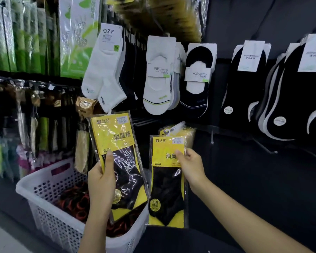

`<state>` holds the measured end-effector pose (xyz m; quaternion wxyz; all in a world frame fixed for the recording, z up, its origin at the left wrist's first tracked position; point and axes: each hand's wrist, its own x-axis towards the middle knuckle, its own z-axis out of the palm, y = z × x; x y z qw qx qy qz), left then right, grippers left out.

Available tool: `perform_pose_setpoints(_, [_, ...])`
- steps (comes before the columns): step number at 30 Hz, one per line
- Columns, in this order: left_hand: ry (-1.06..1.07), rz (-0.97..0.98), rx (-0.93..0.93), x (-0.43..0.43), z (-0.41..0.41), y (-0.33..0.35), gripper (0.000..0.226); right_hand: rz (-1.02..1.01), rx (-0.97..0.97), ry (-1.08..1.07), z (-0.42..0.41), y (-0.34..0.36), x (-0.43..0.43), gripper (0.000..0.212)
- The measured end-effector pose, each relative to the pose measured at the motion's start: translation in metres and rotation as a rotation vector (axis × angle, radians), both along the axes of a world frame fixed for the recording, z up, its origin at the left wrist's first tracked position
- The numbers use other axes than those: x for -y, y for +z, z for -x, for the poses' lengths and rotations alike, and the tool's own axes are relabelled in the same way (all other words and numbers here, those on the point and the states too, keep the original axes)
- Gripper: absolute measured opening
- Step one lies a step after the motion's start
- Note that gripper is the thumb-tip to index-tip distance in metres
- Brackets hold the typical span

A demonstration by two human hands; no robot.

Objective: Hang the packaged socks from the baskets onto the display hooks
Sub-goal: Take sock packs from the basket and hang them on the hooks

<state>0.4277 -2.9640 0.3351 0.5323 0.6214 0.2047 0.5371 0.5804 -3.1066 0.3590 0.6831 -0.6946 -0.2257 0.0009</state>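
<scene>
Upper left of the frame: a row of green boxes (pixel 26 33), with clear hanging packets (pixel 26 115) below them, too blurred to read. Lower left sits the white perforated basket (pixel 35 181), with dark and red bundles (pixel 73 199) piled inside.

Just right of it, the left hand (pixel 100 179) grips a yellow sock pack (pixel 117 139), tilted above the basket. The thumb lies across the front and the fingers curl behind. The card reads 达足 and 消臭袜, over a black sock.

Above, at centre, white ankle socks (pixel 106 70) hang with a "QZF" label. Next come white low-cut socks (pixel 159 79), then black low-cut socks (pixel 197 84). Their small print is unreadable.

Bottom centre, the right hand (pixel 190 165) pinches a second yellow pack (pixel 166 179) at its right edge, thumb on the card and fingers wrapped behind. It has the same 达足 logo, but the thumb covers part of the big lettering. This one hangs upright. Its white hanger is up at the display hook (pixel 179 125), where a stack of matching packs hangs. I cannot tell whether it is fully on.

Far right are black socks (pixel 244 88) with white labels.
</scene>
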Motion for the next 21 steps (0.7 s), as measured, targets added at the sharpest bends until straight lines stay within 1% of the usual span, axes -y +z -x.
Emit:
perform_pose_setpoints(3, [0.011,0.021,-0.025,-0.002,-0.001,0.000,0.053,-0.027,-0.058,-0.061,-0.012,-0.007,-0.013,0.020])
perform_pose_setpoints(5, [0.008,0.048,-0.039,-0.002,-0.003,-0.001,0.052,-0.029,-0.073,-0.095,-0.020,-0.010,-0.018,0.019])
perform_pose_setpoints(7, [-0.008,0.054,-0.042,0.000,-0.006,-0.001,0.052,-0.009,-0.090,-0.134,-0.029,-0.013,-0.020,0.024])
perform_pose_setpoints(9, [-0.025,0.052,-0.030,0.001,-0.008,-0.002,0.052,-0.020,-0.147,-0.178,-0.039,-0.018,-0.020,0.029])
perform_pose_setpoints(11, [-0.031,0.061,-0.028,0.002,-0.010,-0.002,0.053,-0.030,-0.182,-0.223,-0.046,-0.025,-0.016,0.025])
perform_pose_setpoints(15, [-0.061,0.092,-0.031,0.003,-0.012,-0.004,0.053,0.068,-0.098,-0.322,-0.049,-0.045,0.001,0.017])
perform_pose_setpoints(18, [-0.082,0.095,-0.010,0.005,-0.012,-0.003,0.052,0.036,-0.081,-0.288,-0.043,-0.051,0.015,0.017])
perform_pose_setpoints(21, [-0.088,0.105,0.001,0.007,-0.012,0.000,0.053,-0.066,-0.036,-0.173,-0.026,-0.042,0.022,0.021])
